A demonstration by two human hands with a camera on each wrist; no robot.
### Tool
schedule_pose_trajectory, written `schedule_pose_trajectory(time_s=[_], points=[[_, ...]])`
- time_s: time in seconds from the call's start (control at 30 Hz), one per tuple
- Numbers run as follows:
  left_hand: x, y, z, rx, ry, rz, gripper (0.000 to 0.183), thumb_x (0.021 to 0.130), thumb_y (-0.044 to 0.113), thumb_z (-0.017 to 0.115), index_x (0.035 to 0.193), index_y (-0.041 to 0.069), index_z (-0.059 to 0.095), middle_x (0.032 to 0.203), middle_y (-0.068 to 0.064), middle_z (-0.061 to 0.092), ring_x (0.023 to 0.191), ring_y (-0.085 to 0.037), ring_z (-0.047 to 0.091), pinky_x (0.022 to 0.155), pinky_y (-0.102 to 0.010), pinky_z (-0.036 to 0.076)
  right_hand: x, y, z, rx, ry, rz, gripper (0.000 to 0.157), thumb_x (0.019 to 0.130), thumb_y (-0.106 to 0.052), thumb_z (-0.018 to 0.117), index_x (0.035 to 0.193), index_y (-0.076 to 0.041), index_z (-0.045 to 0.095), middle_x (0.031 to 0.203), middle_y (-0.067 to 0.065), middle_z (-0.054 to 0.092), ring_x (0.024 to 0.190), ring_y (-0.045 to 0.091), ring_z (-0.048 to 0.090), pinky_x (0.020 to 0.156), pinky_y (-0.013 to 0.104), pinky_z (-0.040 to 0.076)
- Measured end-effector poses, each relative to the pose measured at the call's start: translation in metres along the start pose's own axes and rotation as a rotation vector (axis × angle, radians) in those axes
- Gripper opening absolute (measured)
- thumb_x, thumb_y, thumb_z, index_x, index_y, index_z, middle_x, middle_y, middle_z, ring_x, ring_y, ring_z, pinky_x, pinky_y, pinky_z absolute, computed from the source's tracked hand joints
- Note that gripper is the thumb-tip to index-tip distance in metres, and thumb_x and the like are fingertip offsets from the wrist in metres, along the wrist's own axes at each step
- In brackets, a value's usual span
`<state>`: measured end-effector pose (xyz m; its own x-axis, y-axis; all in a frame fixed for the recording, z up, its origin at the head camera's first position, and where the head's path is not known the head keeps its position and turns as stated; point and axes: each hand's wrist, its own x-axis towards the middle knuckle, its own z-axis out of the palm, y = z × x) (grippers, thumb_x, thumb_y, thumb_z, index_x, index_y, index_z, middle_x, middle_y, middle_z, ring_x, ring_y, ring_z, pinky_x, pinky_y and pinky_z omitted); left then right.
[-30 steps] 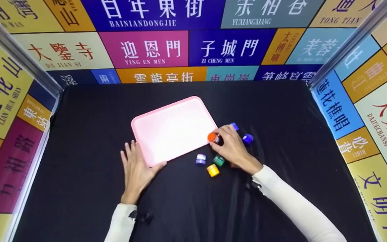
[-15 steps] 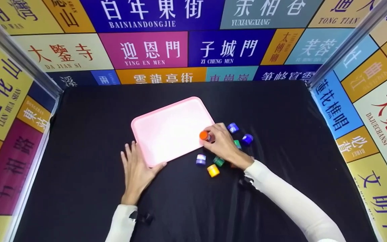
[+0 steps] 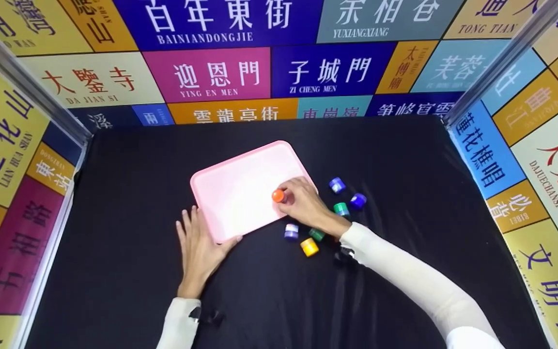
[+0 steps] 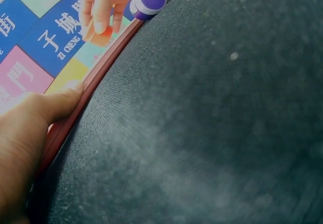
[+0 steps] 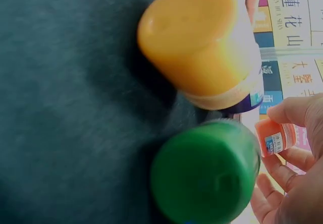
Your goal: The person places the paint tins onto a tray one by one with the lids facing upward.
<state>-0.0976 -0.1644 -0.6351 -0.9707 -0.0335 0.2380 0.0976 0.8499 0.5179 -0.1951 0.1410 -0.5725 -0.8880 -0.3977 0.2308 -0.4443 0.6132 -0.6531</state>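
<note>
Head view | right hand (image 3: 303, 202) pinches labelled orange jar (image 3: 278, 196) above right part of pink tray (image 3: 235, 189), contact with tray unclear | left hand (image 3: 198, 254), fingers spread, at tray's near-left corner | purple jar (image 3: 291, 231), yellow jar (image 3: 309, 247) near right; two blue jars (image 3: 337, 185) farther right

Dark green jar (image 3: 316, 235) partly hidden behind right hand (image 3: 304, 202); left hand (image 4: 26, 141) cut off in left-wrist view; label (image 5: 274, 144) on orange jar (image 5: 275, 134) illegible.
</note>
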Motion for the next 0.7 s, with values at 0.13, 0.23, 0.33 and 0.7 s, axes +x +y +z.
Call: schedule_pose_trajectory(time_s=[0.13, 0.23, 0.33, 0.7], points=[[-0.001, 0.000, 0.001, -0.001, 0.001, -0.005, 0.136, 0.079, 0.076, 0.083, 0.168, -0.012, 0.028, 0.174, -0.034, 0.030, 0.166, -0.054, 0.013, 0.135, -0.065, 0.000, 0.005, -0.004, 0.007, 0.039, -0.036, -0.011, 0.029, 0.084, -0.010, 0.089, 0.111, -0.007, 0.078, 0.106, 0.008, 0.072, 0.110, 0.030, 0.060, 0.095, 0.039, 0.051], [-0.001, -0.001, 0.002, -0.001, 0.004, 0.000, 0.136, 0.079, 0.076, 0.083, 0.168, -0.012, 0.028, 0.173, -0.035, 0.031, 0.166, -0.055, 0.013, 0.135, -0.065, 0.001, 0.008, -0.008, 0.013, 0.059, -0.060, -0.024, 0.029, 0.085, -0.010, 0.089, 0.111, -0.007, 0.078, 0.108, 0.009, 0.071, 0.111, 0.030, 0.059, 0.096, 0.039, 0.050], [-0.001, -0.001, 0.002, 0.000, 0.010, 0.008, 0.136, 0.079, 0.076, 0.084, 0.167, -0.012, 0.029, 0.173, -0.035, 0.032, 0.165, -0.055, 0.014, 0.134, -0.066, 0.001, 0.009, -0.012, 0.020, 0.066, -0.076, -0.043, 0.029, 0.086, -0.012, 0.090, 0.112, -0.007, 0.079, 0.107, 0.009, 0.071, 0.109, 0.029, 0.060, 0.095, 0.039, 0.050], [-0.001, -0.002, 0.003, 0.029, 0.039, 0.035, 0.132, 0.080, 0.076, 0.081, 0.165, -0.014, 0.033, 0.170, -0.036, 0.036, 0.163, -0.058, 0.020, 0.133, -0.070, 0.006, 0.012, -0.030, 0.046, 0.072, -0.110, -0.132, 0.029, 0.087, -0.014, 0.090, 0.112, -0.004, 0.079, 0.105, 0.009, 0.075, 0.108, 0.030, 0.062, 0.096, 0.041, 0.050]])
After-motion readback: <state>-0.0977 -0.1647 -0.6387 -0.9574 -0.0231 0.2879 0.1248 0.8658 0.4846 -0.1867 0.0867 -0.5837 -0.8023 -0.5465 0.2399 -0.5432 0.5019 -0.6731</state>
